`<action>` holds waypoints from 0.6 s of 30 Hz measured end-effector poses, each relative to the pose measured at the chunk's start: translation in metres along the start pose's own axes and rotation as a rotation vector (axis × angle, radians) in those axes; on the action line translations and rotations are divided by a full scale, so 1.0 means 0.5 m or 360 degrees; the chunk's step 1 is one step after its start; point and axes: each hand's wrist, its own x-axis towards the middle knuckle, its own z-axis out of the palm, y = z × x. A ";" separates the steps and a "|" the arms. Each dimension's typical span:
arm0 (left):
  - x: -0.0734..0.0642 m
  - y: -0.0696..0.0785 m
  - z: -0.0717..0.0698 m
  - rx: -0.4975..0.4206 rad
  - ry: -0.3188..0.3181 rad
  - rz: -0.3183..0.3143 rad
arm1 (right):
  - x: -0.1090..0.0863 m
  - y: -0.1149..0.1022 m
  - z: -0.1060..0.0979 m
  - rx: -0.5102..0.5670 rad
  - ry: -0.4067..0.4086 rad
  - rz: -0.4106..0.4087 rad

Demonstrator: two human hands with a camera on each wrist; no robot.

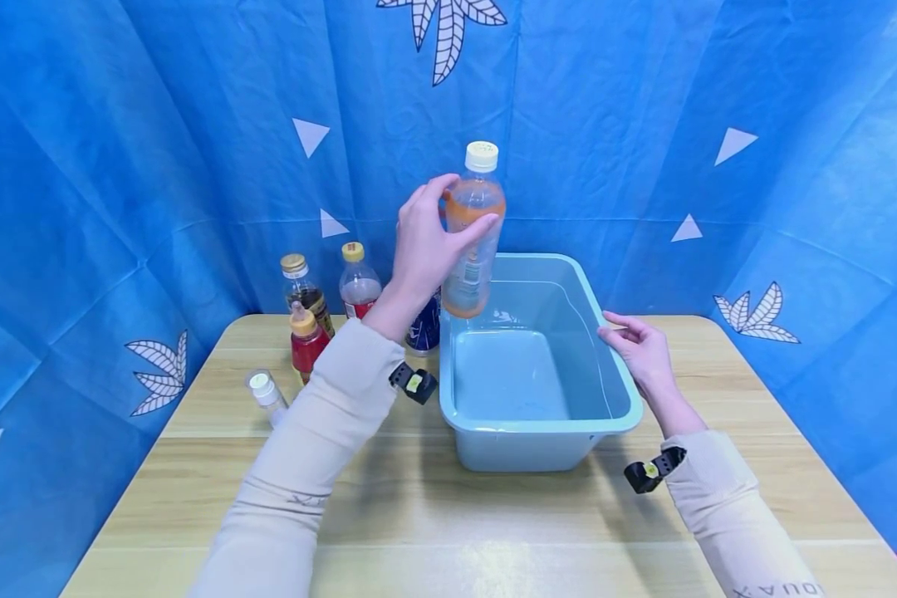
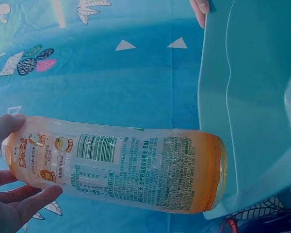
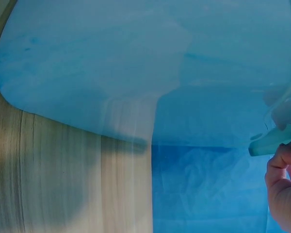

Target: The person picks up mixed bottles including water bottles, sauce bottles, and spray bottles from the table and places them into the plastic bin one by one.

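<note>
My left hand (image 1: 424, 241) grips a clear plastic drink bottle (image 1: 473, 282) near its shoulder. The bottle has a white cap and an orange-and-clear label, whose barcode and small print face the left wrist view. It stands nearly upright in the air, over the left back part of a light blue plastic basin (image 1: 541, 427). Across the basin, my right hand (image 1: 643, 353) pinches the right rim between thumb and fingers. In the right wrist view the basin's wall (image 3: 87, 73) fills much of the picture. Nothing lies inside the basin that I can see.
Left of the basin stand a dark bottle (image 1: 310, 299), a yellow-capped bottle (image 1: 359, 286), a red squeeze bottle (image 1: 308, 347), a small white-capped bottle (image 1: 265, 390) and a dark blue can (image 1: 423, 328), partly hidden by my left arm. A blue curtain (image 1: 605, 124) surrounds the wooden table (image 1: 493, 531).
</note>
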 end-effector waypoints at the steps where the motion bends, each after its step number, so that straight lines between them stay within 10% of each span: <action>1: 0.004 -0.002 0.005 0.0008 -0.0003 -0.0012 | 0.000 0.000 0.000 0.0003 -0.0002 -0.0001; 18: 0.035 -0.042 0.099 0.0009 -0.0019 -0.0234 | 0.003 0.006 -0.001 -0.0003 0.0000 0.0024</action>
